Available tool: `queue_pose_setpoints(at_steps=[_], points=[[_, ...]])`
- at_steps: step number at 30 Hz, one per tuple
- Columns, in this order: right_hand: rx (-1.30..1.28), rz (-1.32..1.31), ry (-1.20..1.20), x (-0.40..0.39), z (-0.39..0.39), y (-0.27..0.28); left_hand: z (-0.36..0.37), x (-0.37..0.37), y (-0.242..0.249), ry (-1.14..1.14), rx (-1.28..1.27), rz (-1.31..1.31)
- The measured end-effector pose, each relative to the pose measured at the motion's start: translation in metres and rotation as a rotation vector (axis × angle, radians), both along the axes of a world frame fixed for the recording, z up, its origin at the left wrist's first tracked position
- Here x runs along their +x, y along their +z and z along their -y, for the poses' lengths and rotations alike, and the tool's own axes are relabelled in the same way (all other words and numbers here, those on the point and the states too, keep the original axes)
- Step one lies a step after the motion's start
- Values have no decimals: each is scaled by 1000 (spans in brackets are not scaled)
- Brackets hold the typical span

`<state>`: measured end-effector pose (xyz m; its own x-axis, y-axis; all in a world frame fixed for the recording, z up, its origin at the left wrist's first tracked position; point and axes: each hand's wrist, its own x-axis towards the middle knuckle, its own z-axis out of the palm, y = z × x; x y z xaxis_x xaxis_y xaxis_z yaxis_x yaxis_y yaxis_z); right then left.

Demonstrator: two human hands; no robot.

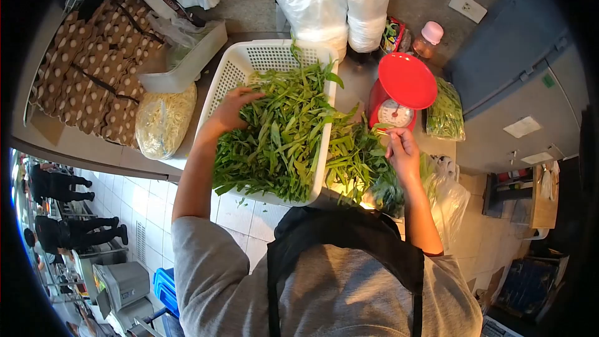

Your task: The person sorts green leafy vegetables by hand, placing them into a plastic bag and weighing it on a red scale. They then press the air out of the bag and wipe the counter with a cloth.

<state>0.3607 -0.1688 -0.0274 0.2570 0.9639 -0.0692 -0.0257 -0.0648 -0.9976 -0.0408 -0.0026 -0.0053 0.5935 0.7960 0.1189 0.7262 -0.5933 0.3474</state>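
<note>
A white perforated plastic basket (215, 90) is heaped with long leafy greens (281, 125). At its left side my left hand (236, 109) rests against the heap, fingers stretched out and partly among the leaves. My right hand (402, 153) is raised to the right of the basket, thumb and fingers pinched on a small green stem (382, 130). Below that hand, more loose greens (355, 156) lie beside the basket. Just beyond it stands a red kitchen scale (394, 112) with a round red pan (407, 81).
Bagged greens (444, 109) lie right of the scale. Wrapped white bags (315, 6) and a pink-capped jar (429, 37) stand behind. To the left are egg trays (87, 68), a bag of sprouts (165, 122) and a white bin (187, 62). People (68, 231) stand at far left.
</note>
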Motion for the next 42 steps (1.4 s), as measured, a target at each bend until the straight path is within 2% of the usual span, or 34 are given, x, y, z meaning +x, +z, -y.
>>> queue_pose_setpoints(at_steps=[3,6,9,12,15,16,19,20,23,27,28,31,34,37,41,42], points=[[13,12,3,-2,0,0,-5,0,-24,-44,-24,-164],[16,-9,3,-1,3,1,-20,-9,-19,12,90,58],[19,-26,4,1,5,4,-30,-5,20,162,284,145],[10,-41,-8,-1,5,8,-32,-1,45,323,492,46],[15,-15,9,0,5,6,-26,3,51,479,-265,352],[18,-38,5,0,5,6,-28,-4,39,455,-364,452],[25,-70,-12,3,7,3,-26,-12,30,468,-368,650],[28,-53,-11,5,8,1,-34,-24,19,478,-319,504],[26,-33,-10,6,7,-4,-27,-23,20,441,-480,195],[20,-17,-16,1,5,-3,-5,2,20,330,-228,154],[20,-23,-9,0,6,0,-3,6,15,299,-170,270],[21,-32,-5,0,8,6,-14,9,6,327,-56,257],[28,-19,-15,2,8,7,-29,7,7,348,-86,463],[29,-17,-25,3,8,6,-34,17,30,343,115,616],[-50,-8,-12,3,9,16,-12,48,103,220,-96,1066],[-92,6,-2,2,9,24,-5,57,115,191,-136,1087]])
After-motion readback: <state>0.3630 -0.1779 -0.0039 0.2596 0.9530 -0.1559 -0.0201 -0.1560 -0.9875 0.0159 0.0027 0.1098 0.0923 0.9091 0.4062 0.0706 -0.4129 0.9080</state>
